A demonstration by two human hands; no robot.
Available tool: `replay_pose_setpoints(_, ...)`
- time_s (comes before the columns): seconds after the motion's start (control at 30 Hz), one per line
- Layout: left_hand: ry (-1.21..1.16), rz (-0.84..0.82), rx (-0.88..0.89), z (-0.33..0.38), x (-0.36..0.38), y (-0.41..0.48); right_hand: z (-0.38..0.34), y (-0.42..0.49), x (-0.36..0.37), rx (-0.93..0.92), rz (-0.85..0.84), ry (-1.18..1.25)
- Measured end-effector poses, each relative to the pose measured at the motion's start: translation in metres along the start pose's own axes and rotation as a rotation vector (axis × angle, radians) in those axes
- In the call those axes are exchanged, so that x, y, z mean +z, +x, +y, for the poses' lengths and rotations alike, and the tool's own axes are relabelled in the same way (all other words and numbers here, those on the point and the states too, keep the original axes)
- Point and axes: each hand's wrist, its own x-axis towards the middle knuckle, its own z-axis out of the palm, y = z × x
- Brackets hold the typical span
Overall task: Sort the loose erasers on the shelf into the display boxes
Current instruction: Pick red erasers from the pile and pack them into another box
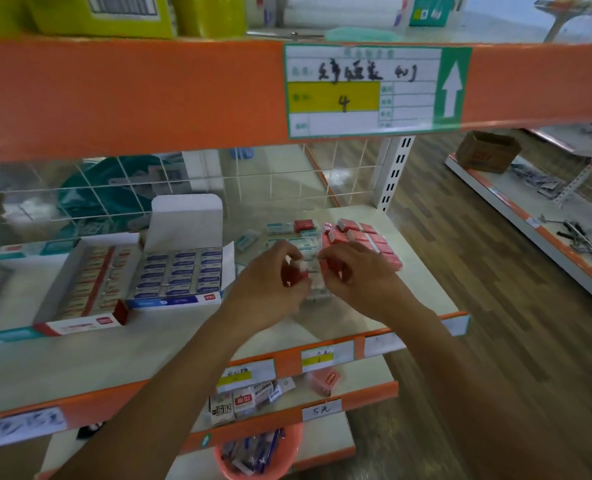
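My left hand [273, 275] and my right hand [353, 271] meet over the shelf [190, 344], each pinching red-and-white erasers [299, 271] from a small clump between them. Behind my hands lie loose red erasers [360, 237] and pale green-wrapped erasers [280, 228]. To the left stand two open display boxes: one with blue-labelled erasers [183, 271] and one with red-labelled erasers [93, 282]. A single red eraser [121, 311] stands upright at the front of the boxes.
An orange shelf beam with a price label [363, 91] hangs right above the work area. Lower shelves hold packets [239, 400] and a pink basket of pens [260, 452]. A second shelf unit with a cardboard box [488, 150] runs along the right.
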Motion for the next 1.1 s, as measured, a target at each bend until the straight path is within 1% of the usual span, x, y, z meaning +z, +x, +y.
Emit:
replay_pose_setpoints(0.1, -0.092, 0.034, -0.036, -0.012, -0.02, -0.005, -0.018, 0.013, 0.006, 0.04, 0.022, 0.04)
replay_pose_setpoints(0.27, -0.179, 0.113, -0.066, -0.033, -0.051, -0.012, -0.045, 0.033, 0.022, 0.03, 0.051, 0.126)
replay_pose_setpoints(0.43, -0.176, 0.121, -0.049, -0.058, -0.079, -0.019, -0.071, 0.047, 0.04, 0.021, 0.039, 0.15)
replay_pose_setpoints(0.6, -0.1, 0.151, -0.018, -0.078, -0.107, -0.028, -0.098, 0.062, 0.061, -0.035, 0.078, 0.217)
replay_pose_setpoints(0.67, -0.076, 0.153, -0.029, -0.088, -0.118, -0.031, -0.106, 0.067, 0.071, -0.042, 0.07, 0.227)
replay_pose_setpoints(0.8, -0.067, 0.217, -0.039, -0.107, -0.139, -0.037, -0.127, 0.075, 0.086, -0.13, 0.037, 0.198)
replay_pose_setpoints(0.9, -0.028, 0.231, -0.067, -0.122, -0.156, -0.039, -0.146, 0.08, 0.094, -0.201, 0.023, 0.133)
replay_pose_setpoints(0.97, 0.054, 0.206, -0.052, -0.13, -0.167, -0.04, -0.157, 0.084, 0.102, -0.243, 0.029, 0.076)
replay_pose_setpoints(1.03, 0.116, 0.192, -0.03, -0.138, -0.179, -0.041, -0.167, 0.09, 0.109, -0.235, 0.008, 0.031)
replay_pose_setpoints(1.1, 0.153, 0.188, -0.049, -0.147, -0.191, -0.042, -0.177, 0.097, 0.117, -0.222, -0.03, -0.018)
